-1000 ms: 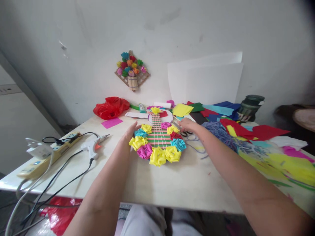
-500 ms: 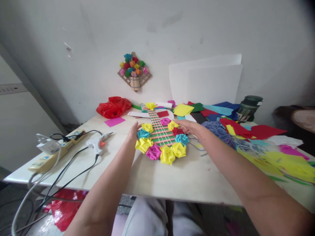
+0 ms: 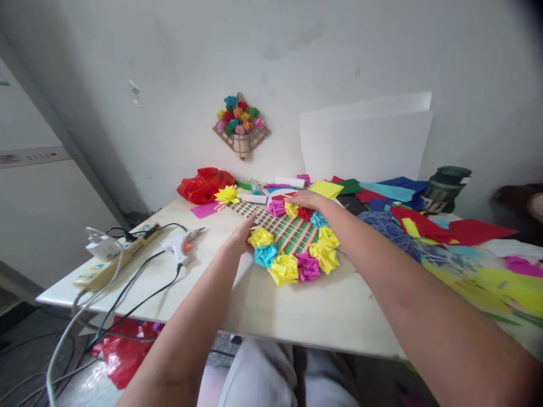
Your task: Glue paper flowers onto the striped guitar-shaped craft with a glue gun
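A guitar-shaped craft [image 3: 292,233] of green card, pink strips and white strings is tilted over the table, its neck pointing to the far left. Crepe-paper flowers in yellow, blue, pink and red ring its body, and a yellow flower [image 3: 228,195] sits at the neck's end. My left hand [image 3: 242,236] grips the craft's left edge, beside a yellow flower, with its fingertips partly hidden. On the far right edge, my right hand [image 3: 307,199] holds the body near the pink and yellow flowers; some of its fingers are out of sight behind it.
To the left lie a glue gun [image 3: 181,247] and a power strip [image 3: 102,271] with trailing cords. A red plastic bag [image 3: 203,185] is at the back. Coloured paper [image 3: 479,232], tangled yarn [image 3: 388,229] and a dark jar [image 3: 445,189] occupy the right. A flower decoration [image 3: 241,127] hangs on the wall.
The guitar craft has turned anticlockwise, its neck swinging from pointing away to the far left. Both hands have moved with it, and the camera view has shifted slightly left.
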`<state>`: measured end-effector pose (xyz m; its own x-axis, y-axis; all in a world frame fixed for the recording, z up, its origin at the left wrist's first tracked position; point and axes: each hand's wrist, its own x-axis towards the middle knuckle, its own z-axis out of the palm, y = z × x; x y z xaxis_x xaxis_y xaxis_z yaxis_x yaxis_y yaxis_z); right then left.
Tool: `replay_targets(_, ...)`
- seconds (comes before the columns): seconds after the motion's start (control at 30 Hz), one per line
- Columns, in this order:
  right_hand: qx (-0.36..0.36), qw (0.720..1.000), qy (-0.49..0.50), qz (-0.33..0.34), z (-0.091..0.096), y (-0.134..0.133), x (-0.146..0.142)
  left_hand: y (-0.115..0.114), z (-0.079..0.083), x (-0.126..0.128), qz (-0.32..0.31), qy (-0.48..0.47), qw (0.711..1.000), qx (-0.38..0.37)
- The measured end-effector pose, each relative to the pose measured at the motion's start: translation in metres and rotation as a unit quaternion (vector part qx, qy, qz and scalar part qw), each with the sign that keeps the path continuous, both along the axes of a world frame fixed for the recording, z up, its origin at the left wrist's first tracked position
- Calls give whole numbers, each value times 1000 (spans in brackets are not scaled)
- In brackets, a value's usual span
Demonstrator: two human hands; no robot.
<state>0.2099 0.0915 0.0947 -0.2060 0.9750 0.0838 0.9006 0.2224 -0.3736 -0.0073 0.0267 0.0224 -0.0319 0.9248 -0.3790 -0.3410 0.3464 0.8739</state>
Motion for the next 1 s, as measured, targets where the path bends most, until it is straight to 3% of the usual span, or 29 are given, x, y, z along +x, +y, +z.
replay_targets(0.17,1,998,-62,23,5,2,-7,8,-5,-1,-1,-39,999,28)
replay_targets(0.3,20,996,-85,-29,6,-2,-10,8,-3,1,-9,-99,995,6)
replay_targets(0.5,117,987,-54,-97,7,-25,-12,18,-5,6,84,-171,982,15)
replay_targets(0.63,135,986,-60,-80,2,-43,-9,26,-10,9,141,-149,979,20)
replay_targets(0.8,183,981,-62,-28,-18,-62,-1,26,-8,14,155,-162,974,36)
replay_targets(1.0,209,977,7,33,-43,-74,14,30,-5,10,138,-111,983,-51)
